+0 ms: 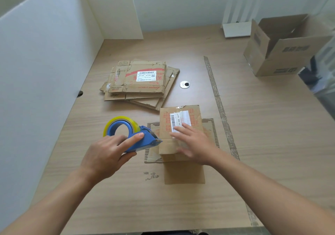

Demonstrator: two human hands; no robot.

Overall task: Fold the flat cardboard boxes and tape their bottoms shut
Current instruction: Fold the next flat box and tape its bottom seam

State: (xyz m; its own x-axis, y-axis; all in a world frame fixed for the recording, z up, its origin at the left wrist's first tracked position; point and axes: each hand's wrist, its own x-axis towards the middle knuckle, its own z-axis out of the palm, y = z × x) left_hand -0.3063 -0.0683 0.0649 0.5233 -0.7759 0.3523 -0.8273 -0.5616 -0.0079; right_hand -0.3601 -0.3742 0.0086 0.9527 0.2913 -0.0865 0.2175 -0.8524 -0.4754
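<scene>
Flat-box label: perhaps "J4-J10"

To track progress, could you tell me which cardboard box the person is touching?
The small folded box nearest the person, under the flat right hand. The flat stack behind it and the open box far right lie untouched.
</scene>
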